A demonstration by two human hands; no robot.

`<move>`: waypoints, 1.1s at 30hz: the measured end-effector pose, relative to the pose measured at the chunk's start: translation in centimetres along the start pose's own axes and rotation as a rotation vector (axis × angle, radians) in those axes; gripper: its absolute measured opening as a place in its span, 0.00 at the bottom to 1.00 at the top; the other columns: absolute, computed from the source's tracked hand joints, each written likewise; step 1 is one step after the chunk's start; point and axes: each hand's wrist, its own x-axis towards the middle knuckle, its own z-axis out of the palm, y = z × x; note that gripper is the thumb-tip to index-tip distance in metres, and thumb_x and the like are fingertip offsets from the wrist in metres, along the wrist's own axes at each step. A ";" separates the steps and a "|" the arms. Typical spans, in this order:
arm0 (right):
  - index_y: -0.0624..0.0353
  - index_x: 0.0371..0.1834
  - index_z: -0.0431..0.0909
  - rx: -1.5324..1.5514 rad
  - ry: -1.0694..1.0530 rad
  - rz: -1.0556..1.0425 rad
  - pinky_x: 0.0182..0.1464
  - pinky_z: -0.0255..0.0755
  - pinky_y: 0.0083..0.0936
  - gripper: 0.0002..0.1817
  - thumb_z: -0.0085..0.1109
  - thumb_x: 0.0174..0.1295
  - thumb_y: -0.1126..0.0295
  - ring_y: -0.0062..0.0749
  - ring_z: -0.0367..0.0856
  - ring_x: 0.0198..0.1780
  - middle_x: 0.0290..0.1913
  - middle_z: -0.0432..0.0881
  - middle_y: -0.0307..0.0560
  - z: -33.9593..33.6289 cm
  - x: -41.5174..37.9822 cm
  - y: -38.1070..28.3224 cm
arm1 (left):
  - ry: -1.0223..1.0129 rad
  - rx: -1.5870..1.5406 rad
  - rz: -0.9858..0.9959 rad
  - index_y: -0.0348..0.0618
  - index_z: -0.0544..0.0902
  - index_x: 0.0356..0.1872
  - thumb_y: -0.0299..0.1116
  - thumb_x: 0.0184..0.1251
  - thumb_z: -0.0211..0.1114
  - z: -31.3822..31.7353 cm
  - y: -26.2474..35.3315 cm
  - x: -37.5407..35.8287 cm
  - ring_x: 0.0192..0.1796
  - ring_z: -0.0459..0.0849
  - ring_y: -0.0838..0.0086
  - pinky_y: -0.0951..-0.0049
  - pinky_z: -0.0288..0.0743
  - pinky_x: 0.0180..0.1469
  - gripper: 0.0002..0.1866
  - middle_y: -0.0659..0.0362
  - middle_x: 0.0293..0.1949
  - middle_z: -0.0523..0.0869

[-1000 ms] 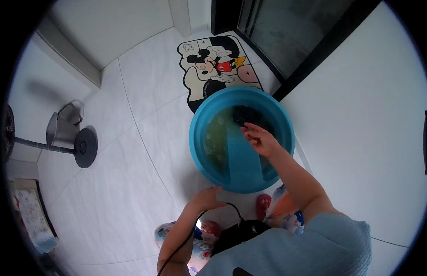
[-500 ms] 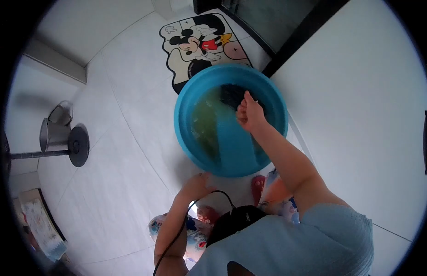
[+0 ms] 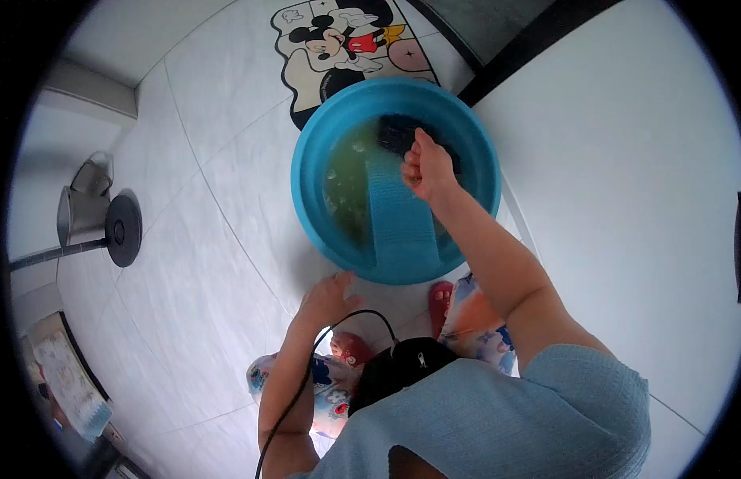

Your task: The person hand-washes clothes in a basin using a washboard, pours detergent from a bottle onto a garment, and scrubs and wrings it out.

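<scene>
Hands (image 3: 430, 166) at blue tub (image 3: 302, 188), likely cloth (image 3: 394, 134) inside, Mickey Mouse mat (image 3: 306, 73)

Under my right hand (image 3: 428, 168), the round plastic tub (image 3: 307, 195) is bright blue and its water (image 3: 349, 188) is murky green. Just past my fingers, the bunched cloth (image 3: 396, 132) looks almost black. Farther off, the flat, wavy-edged cream mat (image 3: 305, 88) has a black, white, red and yellow mouse.

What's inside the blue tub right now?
The blue tub holds cloudy greenish water and dark fabric at the far side. The right hand hides part of the fabric; what lies beneath it can't be seen.
</scene>
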 end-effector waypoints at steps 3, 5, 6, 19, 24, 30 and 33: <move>0.49 0.22 0.66 0.036 -0.119 0.026 0.21 0.57 0.20 0.18 0.45 0.71 0.55 0.24 0.64 0.20 0.20 0.68 0.37 -0.7 0.7 1.4 | 0.113 0.027 -0.005 0.36 0.75 0.54 0.39 0.59 0.67 -0.1 -0.4 0.4 0.49 0.82 0.55 0.61 0.75 0.51 0.25 0.46 0.46 0.83; 0.51 0.26 0.69 0.026 -0.172 0.065 0.25 0.64 0.20 0.16 0.45 0.71 0.57 0.28 0.70 0.24 0.25 0.73 0.41 -0.6 0.5 2.6 | 0.322 -0.053 0.058 0.36 0.75 0.54 0.33 0.60 0.67 -0.2 -0.7 0.7 0.48 0.83 0.57 0.62 0.76 0.49 0.23 0.46 0.46 0.83; 0.55 0.34 0.71 0.041 -0.233 0.118 0.35 0.70 0.24 0.14 0.46 0.70 0.57 0.32 0.75 0.34 0.35 0.75 0.47 -0.2 0.0 3.4 | 0.328 -0.055 0.046 0.36 0.75 0.54 0.33 0.60 0.67 -0.4 -0.8 0.8 0.48 0.83 0.57 0.62 0.76 0.49 0.23 0.46 0.46 0.83; 0.66 0.61 0.63 -0.398 -0.662 0.112 0.58 0.76 0.30 0.23 0.50 0.61 0.83 0.37 0.74 0.58 0.55 0.70 0.51 4.4 -5.1 7.6 | 0.850 -0.883 0.165 0.40 0.78 0.47 0.27 0.65 0.64 -3.0 -1.2 3.3 0.44 0.78 0.78 0.77 0.74 0.47 0.11 0.62 0.43 0.82; 0.68 0.59 0.65 -0.410 -0.575 0.092 0.53 0.80 0.29 0.22 0.52 0.61 0.79 0.36 0.77 0.54 0.54 0.71 0.53 4.6 -5.3 7.3 | 0.796 -1.091 0.105 0.42 0.79 0.41 0.28 0.67 0.62 -3.8 -1.5 2.6 0.43 0.78 0.78 0.76 0.72 0.49 0.05 0.63 0.41 0.82; 0.67 0.56 0.68 -0.472 -0.441 0.080 0.48 0.82 0.26 0.19 0.55 0.63 0.73 0.34 0.82 0.45 0.46 0.77 0.52 4.5 -5.0 7.0 | 0.903 -1.367 0.086 0.44 0.75 0.38 0.34 0.71 0.57 -4.7 -1.3 1.8 0.42 0.79 0.75 0.69 0.73 0.50 0.06 0.61 0.38 0.81; 0.65 0.55 0.70 -0.566 -0.363 0.095 0.45 0.80 0.25 0.19 0.56 0.64 0.68 0.31 0.83 0.40 0.43 0.79 0.50 4.5 -4.7 6.3 | 0.932 -1.550 0.121 0.44 0.73 0.38 0.35 0.72 0.56 -5.1 -2.2 1.7 0.41 0.80 0.73 0.68 0.75 0.48 0.07 0.59 0.38 0.80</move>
